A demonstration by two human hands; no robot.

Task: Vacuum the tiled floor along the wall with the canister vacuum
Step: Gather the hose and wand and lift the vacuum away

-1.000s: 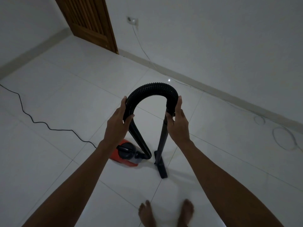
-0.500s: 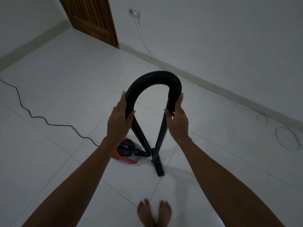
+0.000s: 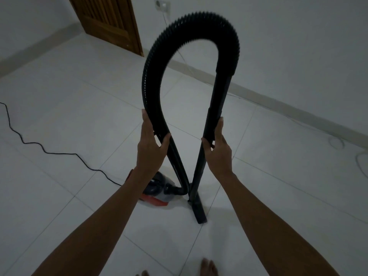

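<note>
A black ribbed hose [image 3: 187,24] arches high in front of me. My left hand [image 3: 152,145] grips its left leg, which runs down to the red and grey canister vacuum [image 3: 159,193] on the floor, partly hidden by my left forearm. My right hand [image 3: 218,148] grips the straight black wand [image 3: 216,108], which stands nearly upright. The wand's floor nozzle [image 3: 198,211] rests on the white tiled floor [image 3: 79,120] just right of the canister. The white wall [image 3: 288,46] with its skirting runs diagonally behind.
A black power cord [image 3: 49,152] snakes from the left to the canister. A thin white cable hangs from a wall socket [image 3: 162,5] and lies in loops [image 3: 336,141] at the right. A wooden door [image 3: 111,22] stands at the back. My bare toes [image 3: 207,268] show at the bottom.
The hose arch has risen well above my hands, which now hold lower on the hose and the wand. The nozzle and canister sit slightly closer to my feet.
</note>
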